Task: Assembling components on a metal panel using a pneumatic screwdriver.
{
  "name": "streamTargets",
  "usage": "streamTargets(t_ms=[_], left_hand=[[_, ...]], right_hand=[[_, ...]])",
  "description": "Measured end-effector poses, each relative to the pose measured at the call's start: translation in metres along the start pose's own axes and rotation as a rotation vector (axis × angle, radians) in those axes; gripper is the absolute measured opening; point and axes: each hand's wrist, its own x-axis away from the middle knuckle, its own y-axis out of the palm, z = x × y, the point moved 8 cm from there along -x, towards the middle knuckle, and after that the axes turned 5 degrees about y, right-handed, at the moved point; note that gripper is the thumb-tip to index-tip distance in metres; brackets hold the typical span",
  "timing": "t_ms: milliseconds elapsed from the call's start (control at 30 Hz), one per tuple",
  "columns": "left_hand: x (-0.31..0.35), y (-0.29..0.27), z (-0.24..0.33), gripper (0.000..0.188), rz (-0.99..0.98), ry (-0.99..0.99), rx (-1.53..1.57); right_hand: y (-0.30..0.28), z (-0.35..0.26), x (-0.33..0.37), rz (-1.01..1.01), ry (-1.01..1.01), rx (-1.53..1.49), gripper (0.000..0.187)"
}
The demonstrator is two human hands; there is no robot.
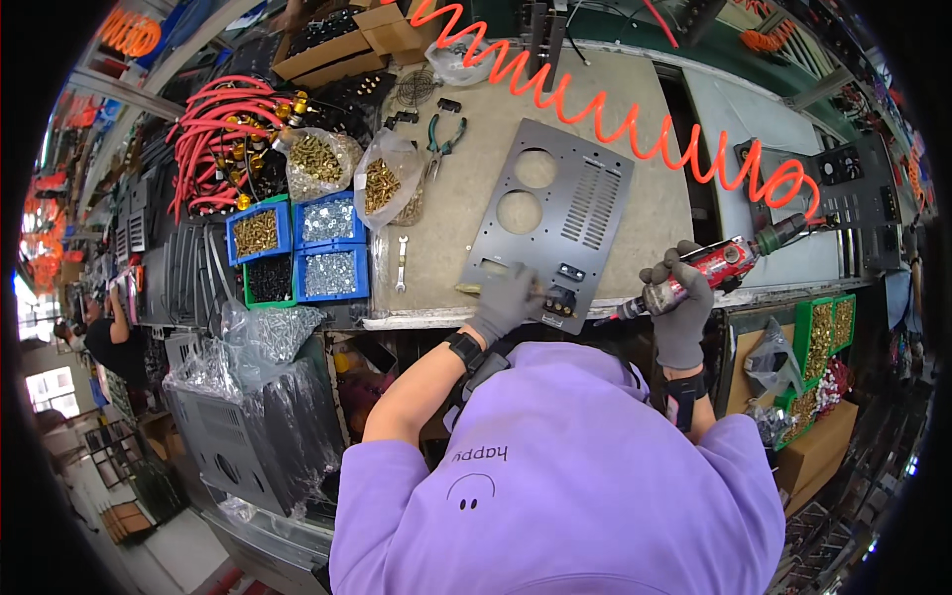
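A dark grey metal panel [555, 213] with two large round holes and rows of slots lies flat on the bench in front of me. My left hand [508, 302], in a grey glove, is closed over the panel's near edge. Something brownish shows at its fingers, too blurred to name. Beside those fingers sit black fittings [562, 297] on the panel. In my gloved right hand [684, 312] is a red air screwdriver [722, 262], its bit pointing left toward the panel's near corner. An orange coiled hose [635, 134] runs to the tool's rear end.
Blue bins [330, 275] of screws and bags of brass fittings [315, 162] stand at the left. Pliers [443, 144] and a wrench [402, 263] lie on the bench [436, 253]. Red hoses [223, 129] pile up farther left. Green bins [818, 342] stand at the right.
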Motion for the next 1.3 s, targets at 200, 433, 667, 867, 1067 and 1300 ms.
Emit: streamTargets(t_ms=[200,433,667,867,1067,1300], left_hand=[[0.022,-0.041,-0.122,0.03,0.155,-0.512,-0.028],[0.041,-0.081,-0.201,0.03,0.285,-0.676,-0.072],[0.033,-0.102,-0.221,0.023,0.612,-0.493,0.341],[0.024,-0.127,-0.207,0.023,0.695,-0.435,0.345],[0.017,-0.17,-0.202,0.012,1.038,-0.317,0.833],[0.008,-0.086,-0.144,0.015,0.387,0.385,-0.359]], right_hand=[[0.006,0.009,0.011,0.024,-0.016,-0.007,0.034],[0.009,0.016,0.022,0.126,-0.047,-0.026,0.031],[0.012,0.019,0.028,0.148,-0.086,-0.011,0.033],[0.02,0.02,0.034,0.185,-0.105,-0.008,0.031],[0.022,0.021,0.036,0.221,-0.115,-0.02,0.031],[0.023,0.032,0.032,0.211,-0.093,-0.003,0.037]])
